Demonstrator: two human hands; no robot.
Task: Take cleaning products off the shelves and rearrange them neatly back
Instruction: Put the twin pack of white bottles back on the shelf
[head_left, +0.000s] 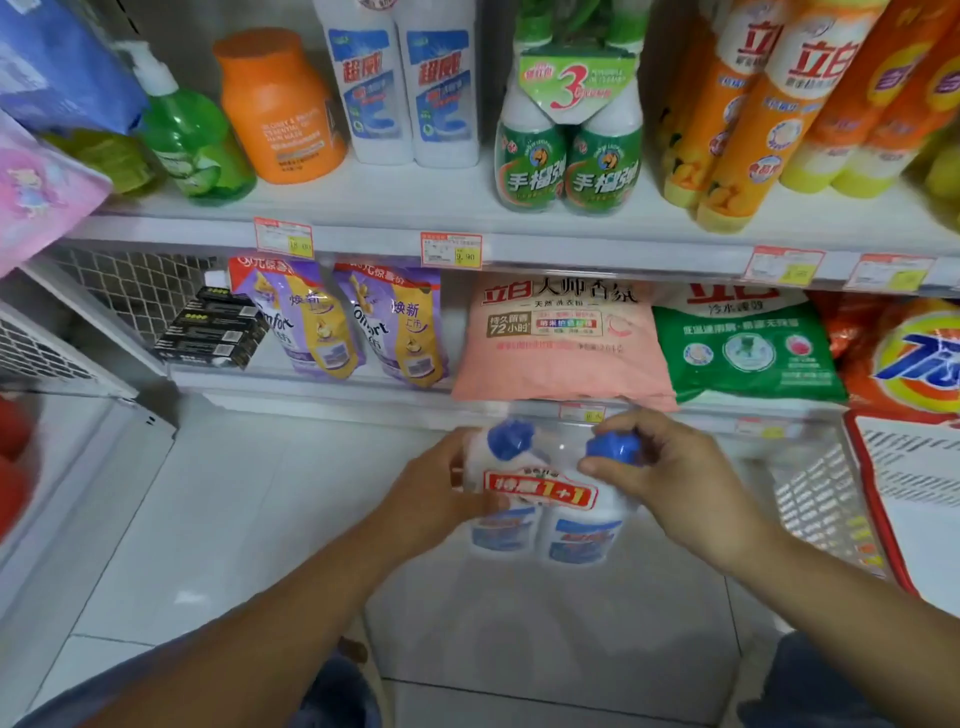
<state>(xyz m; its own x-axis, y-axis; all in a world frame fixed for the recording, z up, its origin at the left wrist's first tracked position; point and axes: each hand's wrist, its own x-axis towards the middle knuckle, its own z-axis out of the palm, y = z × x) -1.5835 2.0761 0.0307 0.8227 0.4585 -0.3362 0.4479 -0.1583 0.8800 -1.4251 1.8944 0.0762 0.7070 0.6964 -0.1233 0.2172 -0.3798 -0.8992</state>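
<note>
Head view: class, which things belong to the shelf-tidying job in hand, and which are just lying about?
In the job: twin-pack of blue-capped bottles, held by left hand and right hand; pink detergent bag.
Lying about: black boxes; red-edged board.

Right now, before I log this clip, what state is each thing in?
twin-pack of blue-capped bottles: off the shelves, held in both hands, caps on.
left hand: grips the pack's left side.
right hand: curled over the right cap.
pink detergent bag: lying on the lower shelf, front edge overhanging.
purple refill pouches: standing side by side on the lower shelf.
orange jar: upright on the upper shelf, lid on.
green pump bottle: upright on the upper shelf.
</note>
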